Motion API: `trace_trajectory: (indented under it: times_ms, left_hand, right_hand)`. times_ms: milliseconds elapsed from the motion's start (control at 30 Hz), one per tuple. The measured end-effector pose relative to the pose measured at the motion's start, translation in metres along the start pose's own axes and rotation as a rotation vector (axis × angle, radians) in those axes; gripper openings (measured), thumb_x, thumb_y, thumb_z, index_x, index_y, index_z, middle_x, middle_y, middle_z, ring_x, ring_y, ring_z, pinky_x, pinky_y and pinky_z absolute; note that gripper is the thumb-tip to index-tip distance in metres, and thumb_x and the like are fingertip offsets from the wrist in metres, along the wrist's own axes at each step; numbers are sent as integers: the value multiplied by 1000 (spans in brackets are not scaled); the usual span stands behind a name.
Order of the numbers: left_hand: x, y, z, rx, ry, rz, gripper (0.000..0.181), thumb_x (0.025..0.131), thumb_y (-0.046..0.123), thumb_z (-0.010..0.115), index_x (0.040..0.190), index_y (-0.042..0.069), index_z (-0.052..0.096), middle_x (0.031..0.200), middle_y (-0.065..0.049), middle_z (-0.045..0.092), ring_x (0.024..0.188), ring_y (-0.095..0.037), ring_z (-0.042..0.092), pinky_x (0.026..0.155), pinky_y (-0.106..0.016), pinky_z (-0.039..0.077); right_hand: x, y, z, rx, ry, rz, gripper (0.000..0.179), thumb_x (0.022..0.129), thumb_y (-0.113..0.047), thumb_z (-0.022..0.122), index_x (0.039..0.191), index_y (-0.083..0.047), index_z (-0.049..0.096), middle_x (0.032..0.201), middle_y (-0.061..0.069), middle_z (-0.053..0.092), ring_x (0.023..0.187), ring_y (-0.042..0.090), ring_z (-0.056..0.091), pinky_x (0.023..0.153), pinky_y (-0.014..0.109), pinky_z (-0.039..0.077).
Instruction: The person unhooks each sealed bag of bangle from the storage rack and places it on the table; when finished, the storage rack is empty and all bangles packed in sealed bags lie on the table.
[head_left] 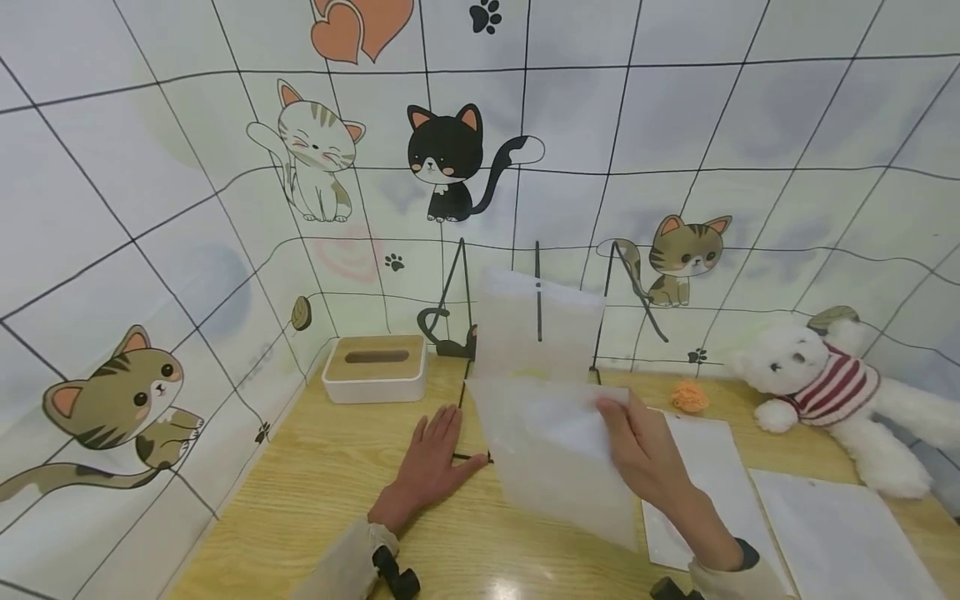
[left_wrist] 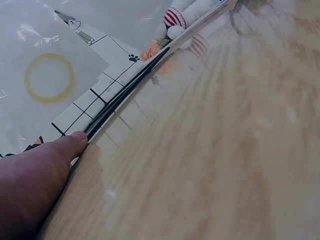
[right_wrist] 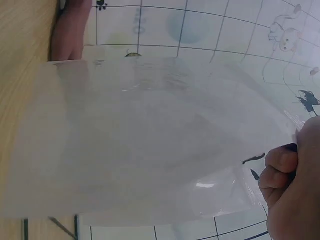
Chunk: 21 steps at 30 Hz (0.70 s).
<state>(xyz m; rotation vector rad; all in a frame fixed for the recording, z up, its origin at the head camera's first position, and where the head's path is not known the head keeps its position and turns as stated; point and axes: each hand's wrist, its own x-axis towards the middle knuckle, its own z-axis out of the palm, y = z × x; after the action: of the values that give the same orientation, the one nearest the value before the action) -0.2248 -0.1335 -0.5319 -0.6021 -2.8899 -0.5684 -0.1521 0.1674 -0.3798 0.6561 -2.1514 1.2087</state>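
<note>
Currently, a translucent whitish plastic sheet (head_left: pixel 558 467) is hanging in the air at the centre of the head view, with the right hand (head_left: pixel 645 450) pinching its upper right edge. Just behind, another translucent panel (head_left: pixel 506 329) is standing upright at a thin black rod (head_left: pixel 539 317), and a pale yellow ring (left_wrist: pixel 49 56) is showing with it in the left wrist view. Lower left of centre, the left hand (head_left: pixel 429 462) is lying flat on the wood-grain table (head_left: pixel 247 533), gripping nothing. Two white rectangular sheets (head_left: pixel 723 475) are lying at lower right. Work is seemingly going part-way: one panel is apparently hanging already, while the pinched sheet and those two are probably remaining.
</note>
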Motion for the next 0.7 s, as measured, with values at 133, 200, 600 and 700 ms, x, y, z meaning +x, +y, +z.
trace_trajectory:
  times_ms: [133,200,600,700]
  left_hand:
    - [0,-1,1,3,20,9,92,96,64,49,157,-1,25,163,-17,27,153,-33,22,122,-57,15]
    - [0,-1,1,-3,34,17,91,96,63,50,156,-2,27,163,-18,29,152,-35,24,122,-58,16]
    - [-1,-1,-1,8,-6,-5,93,95,66,47,158,1,23,165,-15,24,154,-31,19,124,-55,13]
    - [-1,-1,0,16,-2,-4,93,95,66,47,157,0,24,165,-15,25,154,-32,20,124,-55,13]
  right_hand:
    - [-15,0,-4,31,-24,39,21,99,7,50,92,-10,59,57,-8,29,54,-8,27,46,19,32]
    - [-22,2,-6,60,-33,59,23,99,9,47,93,-9,60,56,-5,30,53,-8,27,45,19,31]
    - [-52,15,-18,51,-79,311,21,106,-6,44,87,-6,53,63,-9,31,55,1,32,47,27,34]
    - [-59,18,-21,79,-148,408,25,108,-14,41,87,-4,50,62,-9,32,53,3,35,46,28,35]
